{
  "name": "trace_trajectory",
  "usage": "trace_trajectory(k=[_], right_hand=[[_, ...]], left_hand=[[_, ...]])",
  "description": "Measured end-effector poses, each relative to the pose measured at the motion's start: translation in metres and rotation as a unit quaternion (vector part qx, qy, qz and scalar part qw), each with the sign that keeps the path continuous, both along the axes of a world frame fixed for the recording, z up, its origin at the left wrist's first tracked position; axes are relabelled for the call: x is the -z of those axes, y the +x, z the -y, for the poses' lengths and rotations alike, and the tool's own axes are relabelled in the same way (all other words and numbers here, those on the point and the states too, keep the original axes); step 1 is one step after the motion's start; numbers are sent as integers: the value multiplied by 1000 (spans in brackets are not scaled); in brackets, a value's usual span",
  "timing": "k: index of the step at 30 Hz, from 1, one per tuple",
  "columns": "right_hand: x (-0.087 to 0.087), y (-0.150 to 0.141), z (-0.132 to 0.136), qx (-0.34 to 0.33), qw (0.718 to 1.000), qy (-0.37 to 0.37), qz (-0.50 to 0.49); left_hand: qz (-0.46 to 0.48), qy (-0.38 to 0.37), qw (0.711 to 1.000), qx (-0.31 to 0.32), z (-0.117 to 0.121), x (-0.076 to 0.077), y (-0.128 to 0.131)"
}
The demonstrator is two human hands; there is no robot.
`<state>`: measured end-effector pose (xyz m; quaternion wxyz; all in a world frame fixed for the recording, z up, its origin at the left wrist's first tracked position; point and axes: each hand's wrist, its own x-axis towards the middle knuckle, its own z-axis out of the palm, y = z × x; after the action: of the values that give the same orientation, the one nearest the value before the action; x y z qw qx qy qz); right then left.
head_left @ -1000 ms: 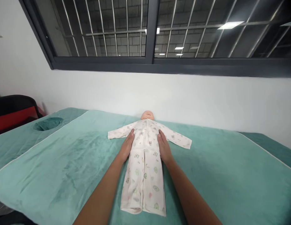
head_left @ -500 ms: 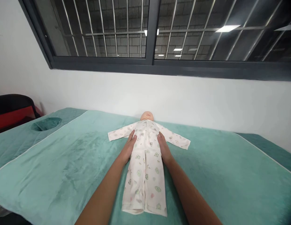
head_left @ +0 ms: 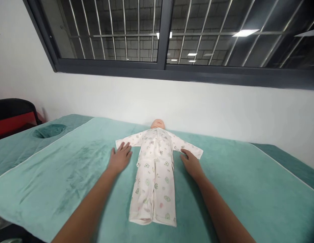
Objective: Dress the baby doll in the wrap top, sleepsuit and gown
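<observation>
Clock centred on the doll's waist, twelve towards the wall (head_left: 222, 111). The doll lies on its back on the green cover (head_left: 70, 162), its head (head_left: 158, 124) at twelve, short of the wall, in a patterned white shirt (head_left: 154, 145) and matching trousers (head_left: 153, 195), hems at six. No hands or feet show beyond the cuffs and hems. The left sleeve (head_left: 133, 139) extends to ten, the right sleeve (head_left: 188, 146) to two; in my judgement this spread lets the cloth lie flat and gives access to both sides.

Left hand (head_left: 120, 157), at nine to ten: released, fingers apart, fingertips at the lower edge of the left sleeve. Right hand (head_left: 191, 164), towards three: unclenched, fingers loosely bent, at the lower edge of the right sleeve. Neither appears to grip anything; whether the fingertips touch the fabric cannot be told. The placing, one hand per side, appears suited to reaching both sleeves evenly. The flat cover seems to bear the doll's weight, so neither hand need support it.

Surroundings: a barred window (head_left: 162, 44) at twelve; a round recess (head_left: 49, 131) and a black-and-red chair (head_left: 15, 116) at ten
</observation>
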<state>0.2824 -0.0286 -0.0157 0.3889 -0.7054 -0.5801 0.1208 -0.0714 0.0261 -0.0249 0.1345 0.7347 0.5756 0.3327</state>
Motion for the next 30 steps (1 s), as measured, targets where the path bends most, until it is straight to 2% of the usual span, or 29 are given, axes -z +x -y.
trace_trajectory(k=[4,7,10,13,16,19,21,23,26,30], right_hand=[[3,46,3,45,997,5,69],[0,53,6,83,993,15,85],[-10,27,16,77,993,66,60],[-23,-19,49,-13,995,93,-31],[-28,-64,104,-158,982,42,-95],[-17,-91,156,-258,962,16,-92],[-5,-100,177,-265,962,18,-64],[6,-105,186,-235,971,27,-35],[13,-108,188,-208,977,48,-13],[10,-104,191,-215,972,89,-38]], left_hand=[[-20,-6,999,-35,1,7,-31],[-30,6,998,-62,6,4,-30],[-40,32,995,-83,16,-2,-22],[4,50,997,-59,45,-7,-15],[112,12,994,-6,96,-10,-3],[201,-42,974,101,153,-8,14],[199,-12,968,155,182,-5,28],[157,32,971,177,200,1,42],[118,70,978,154,210,9,58],[129,109,976,135,213,12,66]])
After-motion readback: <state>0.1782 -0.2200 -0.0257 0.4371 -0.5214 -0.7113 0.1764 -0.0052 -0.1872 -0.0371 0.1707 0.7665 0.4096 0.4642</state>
